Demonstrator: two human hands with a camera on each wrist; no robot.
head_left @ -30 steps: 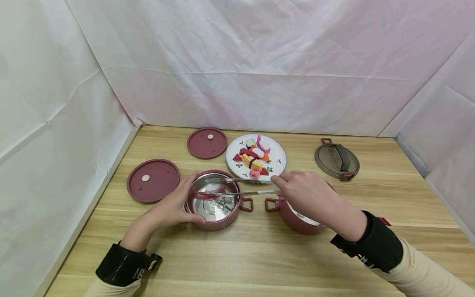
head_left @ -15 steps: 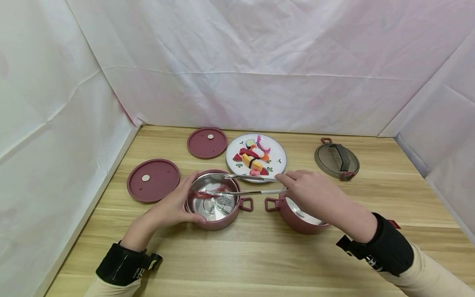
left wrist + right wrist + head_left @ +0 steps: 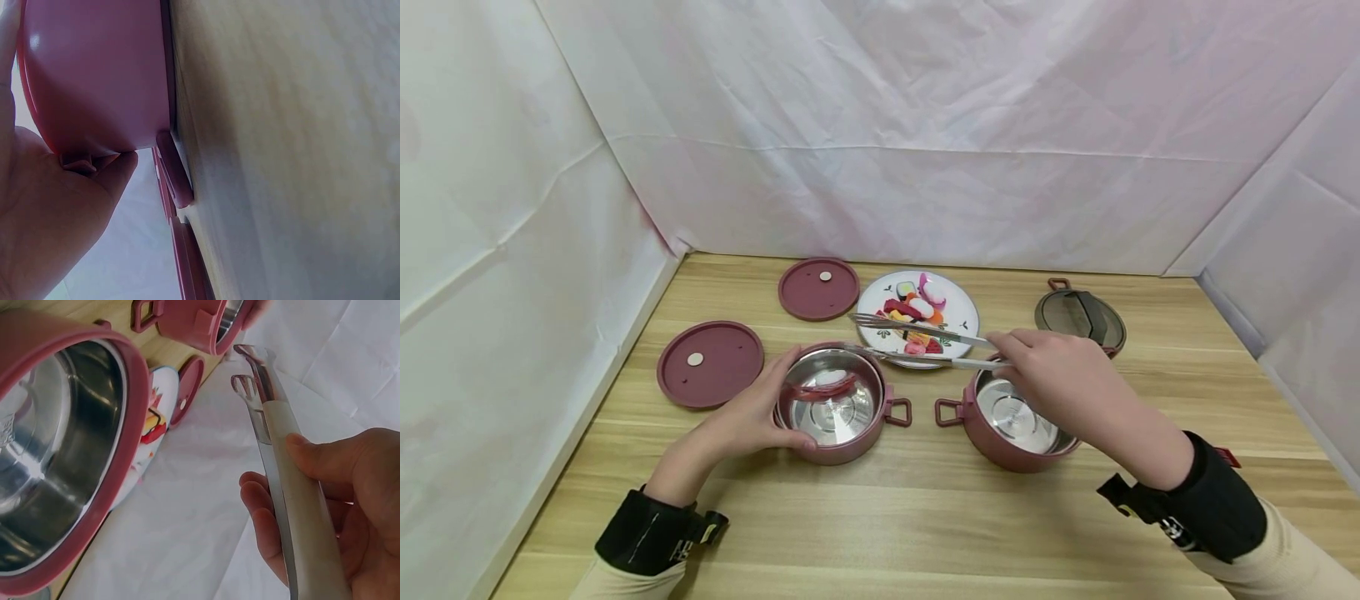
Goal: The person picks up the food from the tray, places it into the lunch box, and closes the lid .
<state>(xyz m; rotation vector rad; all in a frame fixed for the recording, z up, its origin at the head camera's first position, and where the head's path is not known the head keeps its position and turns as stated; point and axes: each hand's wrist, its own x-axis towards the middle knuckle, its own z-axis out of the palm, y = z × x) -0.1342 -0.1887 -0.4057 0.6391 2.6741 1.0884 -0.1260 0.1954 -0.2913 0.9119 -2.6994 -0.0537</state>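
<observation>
My left hand [image 3: 741, 417] grips the left side of a dark pink pot [image 3: 842, 455], thumb near the front and fingers behind its rim. Inside that pot shows a red and white piece [image 3: 826, 388] against the shiny metal. My right hand [image 3: 1056, 371] holds metal tongs [image 3: 294, 475] by their pale handles; their tips are spread apart with nothing between them. In the head view the tongs overlap the near part of a white plate [image 3: 961, 304] bearing several toy sushi pieces [image 3: 919, 308]. Below the right hand stands a second dark pink pot [image 3: 1007, 454], bare metal inside.
Two round dark pink lids lie on the wooden table [image 3: 880, 533]: one lid [image 3: 709, 383] at the left, the other lid [image 3: 816, 298] further back. A dark see-through lid [image 3: 1056, 315] with a black handle lies at the back right. White cloth walls [image 3: 880, 200] surround the table.
My right hand has lifted the tongs out of the left pot and moved them right and back, towards the plate. The red and white piece lies in that pot. My left hand has not moved.
</observation>
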